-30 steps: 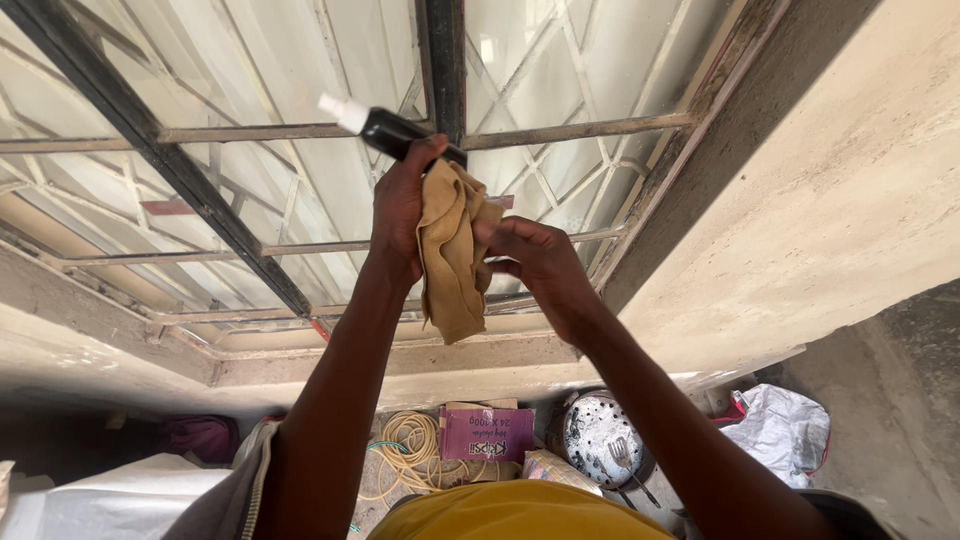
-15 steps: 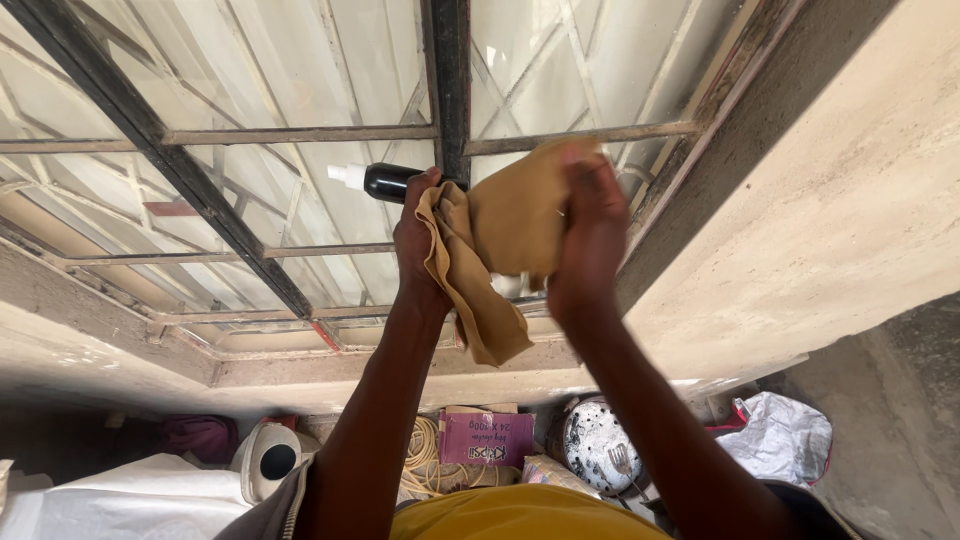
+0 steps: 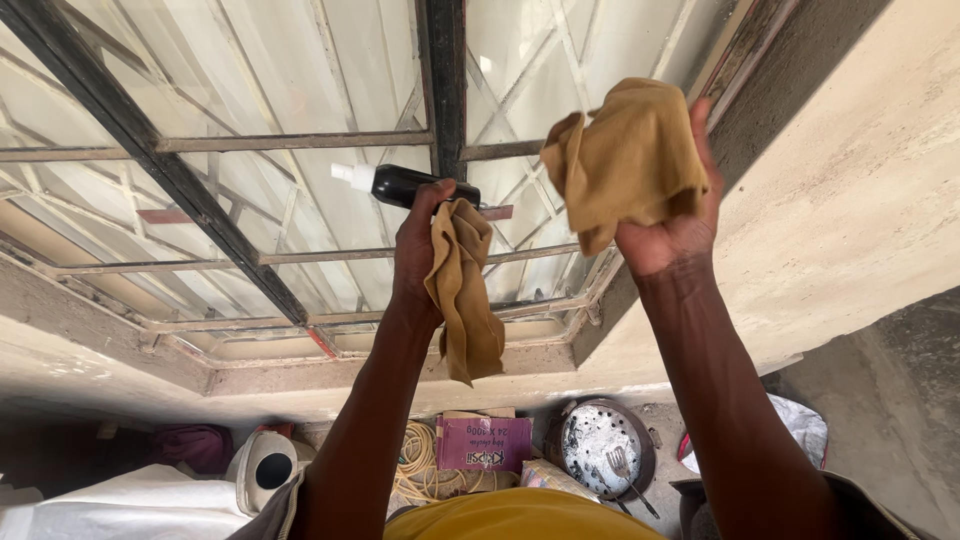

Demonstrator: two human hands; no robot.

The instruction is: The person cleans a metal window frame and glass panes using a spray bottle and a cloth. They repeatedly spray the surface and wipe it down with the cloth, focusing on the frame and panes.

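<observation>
A: What is gripped by the fingers of the left hand (image 3: 418, 248)?

B: A dark spray bottle (image 3: 405, 185) with a white nozzle is clamped there, and one end of a mustard cloth (image 3: 466, 290) is pinned against it by the same closed fingers, so that the rest hangs slack below the wrist. Both seem to be kept in one hand so that the other is left free.

A: And the right hand (image 3: 672, 225)?

B: It is closed on a second bunch of the same tan fabric (image 3: 628, 150), balled up and raised toward the frosted glass pane (image 3: 520, 70). Whether the two bunches are one piece cannot be told.

A: Which way is the bottle pointed?

B: Its long axis is laid nearly level, with the nozzle turned to the left and very slightly upward, across the dark vertical bar (image 3: 443, 80) of the window grille.

A: What is seen farther out?

B: A concrete sill (image 3: 130, 370) is seen below the window. On the floor beneath, a coil of yellow cord (image 3: 418, 462), a purple carton (image 3: 485, 443), a round sooty pan (image 3: 603, 447) and a white jug (image 3: 262, 468) are set near one another.
</observation>
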